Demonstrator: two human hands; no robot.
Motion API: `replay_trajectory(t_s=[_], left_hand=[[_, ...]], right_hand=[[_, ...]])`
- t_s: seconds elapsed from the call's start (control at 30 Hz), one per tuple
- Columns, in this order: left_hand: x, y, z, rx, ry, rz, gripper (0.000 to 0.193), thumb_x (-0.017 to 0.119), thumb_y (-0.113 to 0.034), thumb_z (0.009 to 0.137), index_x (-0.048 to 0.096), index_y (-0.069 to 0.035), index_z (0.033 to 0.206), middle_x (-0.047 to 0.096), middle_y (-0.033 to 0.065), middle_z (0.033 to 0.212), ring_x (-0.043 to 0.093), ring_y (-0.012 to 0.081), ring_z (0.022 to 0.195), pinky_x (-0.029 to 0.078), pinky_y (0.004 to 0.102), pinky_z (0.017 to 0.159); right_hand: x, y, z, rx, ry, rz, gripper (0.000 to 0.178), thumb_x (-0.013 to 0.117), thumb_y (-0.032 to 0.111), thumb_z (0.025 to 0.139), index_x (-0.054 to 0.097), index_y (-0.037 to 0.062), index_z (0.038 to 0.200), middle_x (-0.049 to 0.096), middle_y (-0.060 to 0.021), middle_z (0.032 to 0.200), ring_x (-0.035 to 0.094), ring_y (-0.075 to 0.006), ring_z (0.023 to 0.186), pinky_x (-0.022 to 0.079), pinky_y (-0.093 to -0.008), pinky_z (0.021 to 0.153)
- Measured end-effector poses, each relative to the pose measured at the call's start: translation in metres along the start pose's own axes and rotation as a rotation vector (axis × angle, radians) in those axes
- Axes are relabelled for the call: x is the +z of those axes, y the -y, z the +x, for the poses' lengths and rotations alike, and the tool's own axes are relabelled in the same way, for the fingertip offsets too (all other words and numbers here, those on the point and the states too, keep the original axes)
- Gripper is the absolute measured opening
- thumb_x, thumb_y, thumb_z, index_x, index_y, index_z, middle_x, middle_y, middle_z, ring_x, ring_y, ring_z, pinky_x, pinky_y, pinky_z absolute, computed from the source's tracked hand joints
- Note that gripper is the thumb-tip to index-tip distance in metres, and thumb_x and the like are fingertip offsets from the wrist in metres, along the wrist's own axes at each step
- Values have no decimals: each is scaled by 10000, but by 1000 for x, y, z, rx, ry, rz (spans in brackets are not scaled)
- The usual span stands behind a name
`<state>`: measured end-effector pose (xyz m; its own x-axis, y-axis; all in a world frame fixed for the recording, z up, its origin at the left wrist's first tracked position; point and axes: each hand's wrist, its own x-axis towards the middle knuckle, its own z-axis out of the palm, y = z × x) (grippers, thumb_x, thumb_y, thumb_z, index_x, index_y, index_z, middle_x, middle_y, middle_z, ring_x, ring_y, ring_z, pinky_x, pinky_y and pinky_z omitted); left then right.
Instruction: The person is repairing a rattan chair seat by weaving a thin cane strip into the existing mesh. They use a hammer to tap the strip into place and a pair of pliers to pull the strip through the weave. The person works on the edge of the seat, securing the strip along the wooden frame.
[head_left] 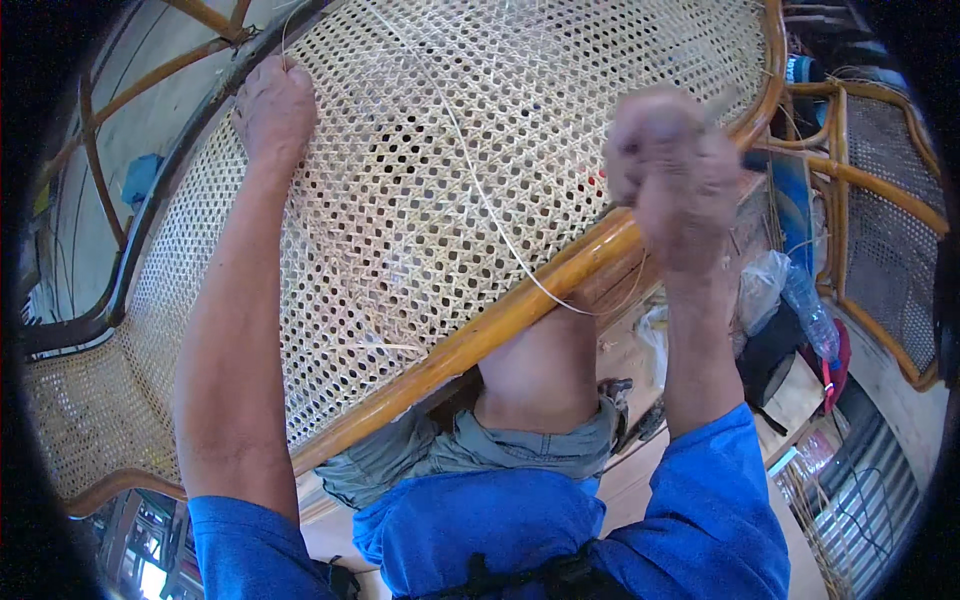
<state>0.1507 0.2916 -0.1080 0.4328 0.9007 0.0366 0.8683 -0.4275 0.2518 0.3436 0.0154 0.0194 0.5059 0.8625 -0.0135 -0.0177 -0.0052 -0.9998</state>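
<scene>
A large woven cane panel (400, 230) with open holes spreads across my lap, edged by a glossy brown rattan frame (540, 290). At its far left edge, next to a dark frame rail (165, 180), my left hand (275, 110) is closed, with a thin strand rising from its fingertips. My right hand (675, 170) is a fist raised over the panel's right side, smeared by motion. A long pale cane strand (465, 160) crosses the weave, loops over the near rail and runs up to this fist. Something pale beside the right fingers is too blurred to name.
On the right stands another rattan piece (840, 170) with a woven panel. Below it lie a clear plastic bottle (808, 305), a plastic bag (765, 285) and a dark and red bag (775, 355). Brown rattan poles (90, 160) cross at the upper left.
</scene>
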Motion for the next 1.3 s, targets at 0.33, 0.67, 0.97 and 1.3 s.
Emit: replay_trajectory(t_s=[0.33, 0.67, 0.97, 1.3], left_hand=[[2, -5, 4, -2, -15, 11, 311, 405, -309, 878, 575, -126, 1062, 532, 112, 1222, 474, 315, 1151, 334, 488, 973], [3, 0, -1, 117, -141, 42, 270, 424, -227, 883, 583, -55, 1017, 594, 168, 1063, 539, 340, 1019, 410, 432, 883], [-3, -7, -1, 84, -94, 59, 299, 411, -246, 891, 578, -59, 1053, 602, 158, 1075, 549, 325, 1035, 414, 427, 891], [-7, -11, -3, 40, -58, 40, 271, 419, -260, 887, 579, -83, 1017, 585, 132, 1086, 521, 315, 1059, 388, 439, 910]], right_hand=[[-62, 92, 23, -229, -34, 331, 301, 493, 326, 937, 544, 66, 794, 228, 51, 541, 213, -74, 475, 187, -251, 452], [-110, 36, 16, -144, -551, 256, 456, 523, 523, 881, 472, 95, 733, 212, 57, 529, 243, -86, 432, 208, -254, 408], [-88, 25, 20, -113, -565, 213, 489, 545, 551, 858, 485, 85, 723, 217, 54, 527, 256, -87, 410, 205, -251, 386], [-119, 21, 22, -126, -703, 207, 468, 558, 549, 851, 503, 90, 777, 235, 51, 537, 273, -91, 420, 219, -250, 394]])
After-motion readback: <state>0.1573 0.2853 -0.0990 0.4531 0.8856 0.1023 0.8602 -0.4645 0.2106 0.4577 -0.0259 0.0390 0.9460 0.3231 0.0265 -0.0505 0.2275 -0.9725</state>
